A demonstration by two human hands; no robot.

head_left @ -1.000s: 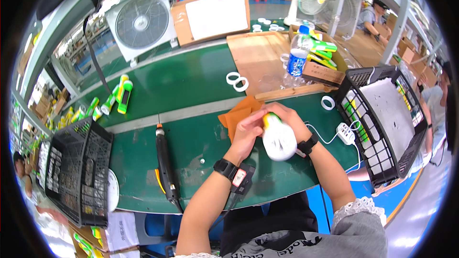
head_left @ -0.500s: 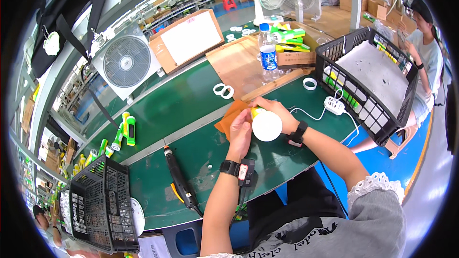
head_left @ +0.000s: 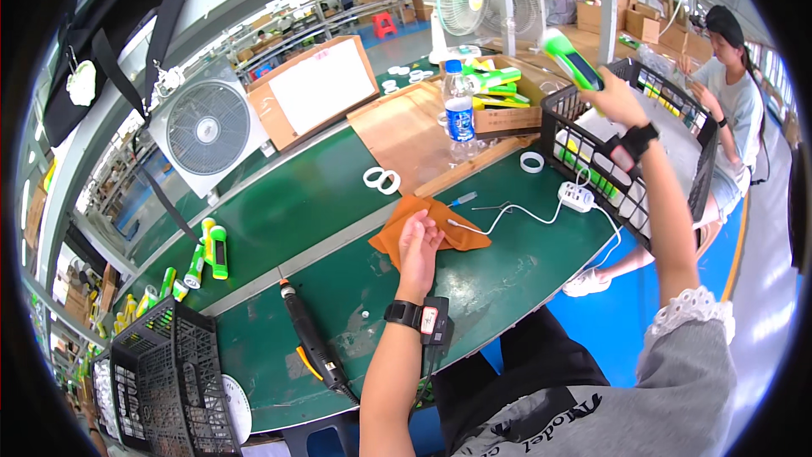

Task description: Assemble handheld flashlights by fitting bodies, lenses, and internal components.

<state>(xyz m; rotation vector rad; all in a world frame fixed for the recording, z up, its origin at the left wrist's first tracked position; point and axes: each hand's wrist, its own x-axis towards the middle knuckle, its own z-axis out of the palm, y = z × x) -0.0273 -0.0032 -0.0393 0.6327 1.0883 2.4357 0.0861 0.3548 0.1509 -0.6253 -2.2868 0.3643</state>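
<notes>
A green and white flashlight (head_left: pixel 573 61) is raised at the right, with my right hand (head_left: pixel 620 101) wrapped round its lower end. That hand is above the near left rim of the black plastic crate (head_left: pixel 551 131), in which a grey sheet and several flashlights lie. Over an orange cloth (head_left: pixel 396 218) on the bench, my left hand (head_left: pixel 419 247) is half curled, its fingers loosely apart and nothing visible in it. Beside the cloth are a small screwdriver (head_left: pixel 463 199) and the end of a white cable (head_left: pixel 507 210).
A black electric screwdriver (head_left: pixel 311 334) lies on the green bench, left of my left forearm. White rings (head_left: pixel 388 182), a water bottle (head_left: pixel 459 110) and a power strip (head_left: pixel 576 195) sit farther back. Flashlights (head_left: pixel 218 252) and another black crate (head_left: pixel 182 364) are at the left. A co-worker (head_left: pixel 729 76) sits beyond the right crate.
My right hand has carried the flashlight from in front of me up and right to the crate. The left hand has let go of it, and more of the orange cloth shows.
</notes>
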